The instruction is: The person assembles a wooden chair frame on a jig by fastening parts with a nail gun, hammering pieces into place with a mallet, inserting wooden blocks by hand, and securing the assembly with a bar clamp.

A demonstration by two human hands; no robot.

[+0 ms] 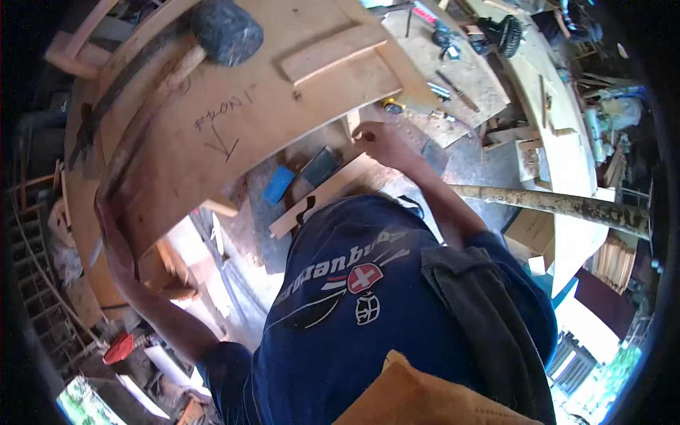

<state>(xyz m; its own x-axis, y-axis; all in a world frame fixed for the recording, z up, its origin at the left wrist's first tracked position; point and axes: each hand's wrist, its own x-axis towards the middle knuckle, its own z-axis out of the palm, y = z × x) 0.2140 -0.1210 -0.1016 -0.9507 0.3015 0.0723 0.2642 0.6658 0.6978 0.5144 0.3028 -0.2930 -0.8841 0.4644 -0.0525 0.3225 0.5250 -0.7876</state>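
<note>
My left hand (115,230) is at the left edge of the view, closed around the lower end of a long wooden handle. That handle belongs to a mallet with a bulky dark head (228,33), held over a large plywood board (262,106). The board has "FRONT" and an arrow written on it. My right hand (386,145) is by the board's near edge, its fingers curled beside a pale piece of wood (353,122). Whether the fingers grip that piece is hidden. A short wooden batten (333,53) lies on the board's far part.
Below the board edge are a blue block (278,185), a dark block (319,166) and a long wooden strip (326,193) near my waist. A mottled pole (559,205) juts in from the right. Tools lie on a worktop (467,78) at upper right.
</note>
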